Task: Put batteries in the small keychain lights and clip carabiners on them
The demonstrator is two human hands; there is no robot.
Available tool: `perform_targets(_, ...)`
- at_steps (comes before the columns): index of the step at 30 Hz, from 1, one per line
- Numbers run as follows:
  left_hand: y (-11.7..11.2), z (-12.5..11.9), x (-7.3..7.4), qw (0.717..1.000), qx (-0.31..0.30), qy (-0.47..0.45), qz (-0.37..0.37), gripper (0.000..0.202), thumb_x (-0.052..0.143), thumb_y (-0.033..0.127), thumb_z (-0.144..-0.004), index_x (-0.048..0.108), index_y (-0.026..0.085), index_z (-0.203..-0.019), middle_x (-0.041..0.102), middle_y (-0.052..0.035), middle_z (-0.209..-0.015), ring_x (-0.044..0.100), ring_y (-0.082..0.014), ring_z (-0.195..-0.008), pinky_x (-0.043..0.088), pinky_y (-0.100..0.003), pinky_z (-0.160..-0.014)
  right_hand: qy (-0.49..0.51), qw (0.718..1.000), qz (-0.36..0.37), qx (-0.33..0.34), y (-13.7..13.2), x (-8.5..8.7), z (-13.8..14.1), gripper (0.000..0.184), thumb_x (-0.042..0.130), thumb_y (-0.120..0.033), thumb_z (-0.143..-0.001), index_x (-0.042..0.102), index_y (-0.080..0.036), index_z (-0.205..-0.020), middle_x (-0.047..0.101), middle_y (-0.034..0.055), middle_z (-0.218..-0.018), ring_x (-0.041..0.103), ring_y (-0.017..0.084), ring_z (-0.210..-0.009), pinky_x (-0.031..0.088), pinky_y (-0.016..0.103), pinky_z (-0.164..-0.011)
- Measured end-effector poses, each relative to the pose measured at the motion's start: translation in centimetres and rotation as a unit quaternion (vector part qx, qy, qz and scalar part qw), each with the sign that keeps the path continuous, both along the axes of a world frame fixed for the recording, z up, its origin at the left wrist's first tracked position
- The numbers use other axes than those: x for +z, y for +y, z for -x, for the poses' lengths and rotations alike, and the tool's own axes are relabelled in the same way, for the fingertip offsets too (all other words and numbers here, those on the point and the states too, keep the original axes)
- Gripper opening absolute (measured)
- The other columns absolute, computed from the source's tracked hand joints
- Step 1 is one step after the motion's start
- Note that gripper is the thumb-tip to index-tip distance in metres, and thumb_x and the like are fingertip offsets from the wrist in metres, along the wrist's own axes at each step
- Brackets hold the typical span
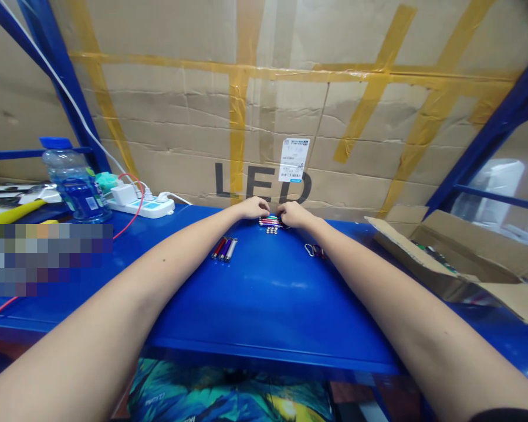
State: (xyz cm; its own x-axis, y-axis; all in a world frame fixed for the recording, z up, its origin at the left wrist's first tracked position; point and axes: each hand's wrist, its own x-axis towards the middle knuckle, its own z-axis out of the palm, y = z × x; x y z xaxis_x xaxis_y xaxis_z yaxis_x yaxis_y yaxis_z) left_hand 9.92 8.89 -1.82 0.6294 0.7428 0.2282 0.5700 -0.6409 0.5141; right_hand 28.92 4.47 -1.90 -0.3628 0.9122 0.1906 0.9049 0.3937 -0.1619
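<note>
Both my arms reach far across the blue table (264,293). My left hand (254,207) and my right hand (294,214) meet at a small bunch of coloured mini flashlights (270,221), fingers curled down onto them from either side. Small silvery round parts (271,230) lie just in front of that bunch. Three more mini flashlights (224,248) lie side by side nearer me on the left. A metal clip with a red piece (314,251) rests to the right.
A taped cardboard wall marked LED (264,183) stands right behind the hands. An open cardboard box (449,264) sits at the right. At the left stand a water bottle (74,184) and a white power strip (141,204) with a red cable.
</note>
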Motion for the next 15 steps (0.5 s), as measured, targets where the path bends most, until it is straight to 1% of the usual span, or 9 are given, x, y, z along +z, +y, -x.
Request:
perform_targets(4, -0.5, -0.2, 0.2, 0.999, -0.028, 0.015, 0.000, 0.030, 0.065, 0.027, -0.073, 0.074, 0.015, -0.099, 0.073, -0.0078, -0.101, 0.065, -0.0218, -0.092, 0.047, -0.029, -0.081, 0.015, 1.000, -0.017, 0.016, 0.0, -0.2, -0.1, 0.035, 0.047, -0.014, -0.083, 0.073, -0.017, -0.108, 0.072, 0.0106, -0.110, 0.064, 0.021, -0.093, 0.044, 0.025, -0.076)
perform_targets(6, -0.8, -0.2, 0.2, 0.999, -0.029, 0.028, -0.003, 0.031, 0.065, 0.029, -0.075, 0.074, 0.015, -0.101, 0.073, -0.0082, -0.101, 0.065, -0.0221, -0.091, 0.046, -0.029, -0.079, 0.020, 0.999, -0.022, 0.024, 0.0, -0.2, -0.2, 0.033, 0.045, -0.017, -0.087, 0.073, -0.017, -0.105, 0.072, 0.0105, -0.110, 0.064, 0.021, -0.093, 0.043, 0.025, -0.076)
perform_targets(10, -1.2, -0.2, 0.2, 0.999, -0.026, 0.045, -0.009, 0.033, 0.066, 0.032, -0.075, 0.074, 0.016, -0.102, 0.073, -0.0072, -0.102, 0.065, -0.0218, -0.090, 0.045, -0.028, -0.076, 0.020, 0.999, -0.022, 0.040, -0.6, -0.2, -0.3, 0.030, 0.045, -0.020, -0.088, 0.074, -0.016, -0.095, 0.074, 0.0096, -0.098, 0.064, 0.020, -0.084, 0.042, 0.025, -0.071)
perform_targets(12, -1.3, -0.1, 0.1, 0.999, -0.032, 0.039, -0.010, 0.034, 0.067, 0.034, -0.074, 0.074, 0.017, -0.102, 0.073, -0.0067, -0.102, 0.064, -0.0217, -0.090, 0.045, -0.028, -0.076, 0.020, 0.998, -0.022, 0.052, -1.0, -0.3, -0.3, 0.029, 0.046, -0.021, -0.089, 0.073, -0.016, -0.097, 0.074, 0.0089, -0.098, 0.064, 0.019, -0.083, 0.042, 0.024, -0.070)
perform_targets(15, -1.7, 0.0, 0.0, 0.999, -0.038, 0.033, -0.014, 0.034, 0.069, 0.035, -0.072, 0.074, 0.018, -0.101, 0.073, -0.0062, -0.102, 0.064, -0.0217, -0.091, 0.044, -0.028, -0.077, 0.022, 0.997, -0.034, 0.070, -1.9, -0.4, -0.2, 0.030, 0.048, -0.021, -0.088, 0.072, -0.016, -0.106, 0.073, 0.0092, -0.103, 0.064, 0.020, -0.090, 0.042, 0.024, -0.075)
